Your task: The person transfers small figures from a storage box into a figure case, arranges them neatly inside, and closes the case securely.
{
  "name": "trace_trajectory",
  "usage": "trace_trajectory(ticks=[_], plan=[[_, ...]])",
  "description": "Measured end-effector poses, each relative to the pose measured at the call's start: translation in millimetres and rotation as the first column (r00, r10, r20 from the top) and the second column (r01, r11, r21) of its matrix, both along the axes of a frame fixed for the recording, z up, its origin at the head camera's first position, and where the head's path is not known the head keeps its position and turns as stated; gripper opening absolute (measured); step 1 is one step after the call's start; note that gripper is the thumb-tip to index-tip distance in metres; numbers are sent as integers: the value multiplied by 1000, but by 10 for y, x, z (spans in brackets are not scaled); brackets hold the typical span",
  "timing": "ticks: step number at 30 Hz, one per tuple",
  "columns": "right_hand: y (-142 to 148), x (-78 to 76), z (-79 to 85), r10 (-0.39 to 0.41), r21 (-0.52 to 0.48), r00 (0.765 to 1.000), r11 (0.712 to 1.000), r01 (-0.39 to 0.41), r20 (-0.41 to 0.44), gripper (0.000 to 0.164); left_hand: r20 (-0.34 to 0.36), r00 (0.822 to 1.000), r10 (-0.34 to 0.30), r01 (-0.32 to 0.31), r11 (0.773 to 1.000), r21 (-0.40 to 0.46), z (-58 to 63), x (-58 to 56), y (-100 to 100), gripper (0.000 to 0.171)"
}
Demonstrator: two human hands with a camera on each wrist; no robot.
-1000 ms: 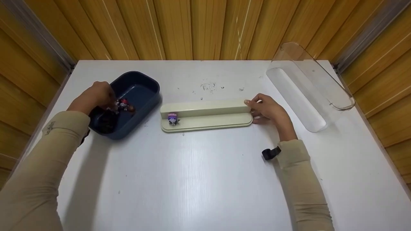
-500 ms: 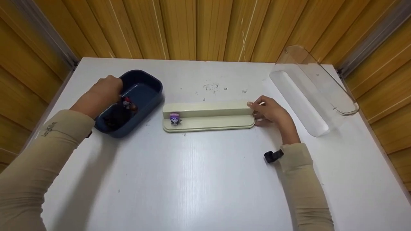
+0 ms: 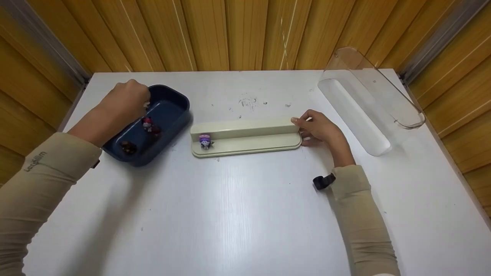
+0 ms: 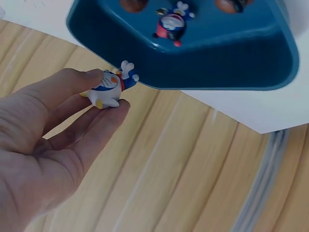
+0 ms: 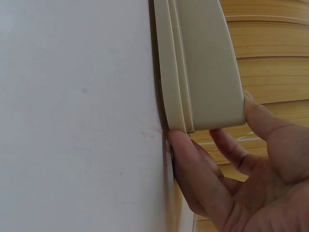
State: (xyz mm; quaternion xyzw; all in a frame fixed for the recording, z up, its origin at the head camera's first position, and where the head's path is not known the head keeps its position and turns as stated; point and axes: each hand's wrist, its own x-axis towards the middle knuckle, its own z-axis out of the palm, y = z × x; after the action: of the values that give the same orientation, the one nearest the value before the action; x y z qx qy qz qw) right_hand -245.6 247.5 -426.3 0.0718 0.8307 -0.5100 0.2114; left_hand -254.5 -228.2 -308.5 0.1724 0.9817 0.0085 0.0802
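My left hand [image 3: 128,100] is above the dark blue bin [image 3: 172,115], pinching a small blue-and-white cat figurine [image 4: 108,89] between thumb and fingers. In the head view the hand hides most of that figurine. Inside the bin lie a red-and-blue figurine [image 3: 147,123] and a brown figurine [image 3: 128,147], with another brown one in shadow. My right hand [image 3: 322,128] grips the right end of a cream stepped display base [image 3: 249,145], its thumb on the upper step. On the base's lower step, at the left end, stands a figurine with a purple hat [image 3: 205,142].
A clear cover [image 3: 378,88] with a white inner strip [image 3: 355,119] lies at the back right of the white table [image 3: 238,214]. Yellow wooden panels [image 3: 245,34] rise behind the table and at both sides.
My left hand has risen out of the bin with the blue-and-white cat figurine, uncovering the brown figurine. My right hand keeps its grip on the display base's end.
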Motion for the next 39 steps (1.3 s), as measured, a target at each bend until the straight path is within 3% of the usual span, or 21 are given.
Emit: trace_trajectory(ticks=[9,13,19,23,29,36,39], plan=[[14,-32,-34,-9,13,1000,1000,9,7,46,30,998,-58,53,990,130,-16,250,517,7],[27,-49,-40,-9,27,1000,1000,9,5,47,-43,988,-146,150,979,140,-32,355,744,5],[40,-49,-41,-5,44,1000,999,5,9,49,-115,956,-269,285,946,154,-52,437,979,7],[40,-46,-37,-2,40,1000,999,2,5,49,-129,943,-307,327,929,176,-68,456,1062,6],[34,-39,-31,-11,14,1000,1000,11,26,46,-99,941,-324,338,917,213,-99,444,1087,13],[79,-43,-39,-8,35,1000,999,8,18,48,-151,905,-398,426,851,307,-127,399,1044,28],[92,-50,-47,-4,41,1000,999,3,15,48,-161,896,-415,445,839,313,-132,394,1032,25]])
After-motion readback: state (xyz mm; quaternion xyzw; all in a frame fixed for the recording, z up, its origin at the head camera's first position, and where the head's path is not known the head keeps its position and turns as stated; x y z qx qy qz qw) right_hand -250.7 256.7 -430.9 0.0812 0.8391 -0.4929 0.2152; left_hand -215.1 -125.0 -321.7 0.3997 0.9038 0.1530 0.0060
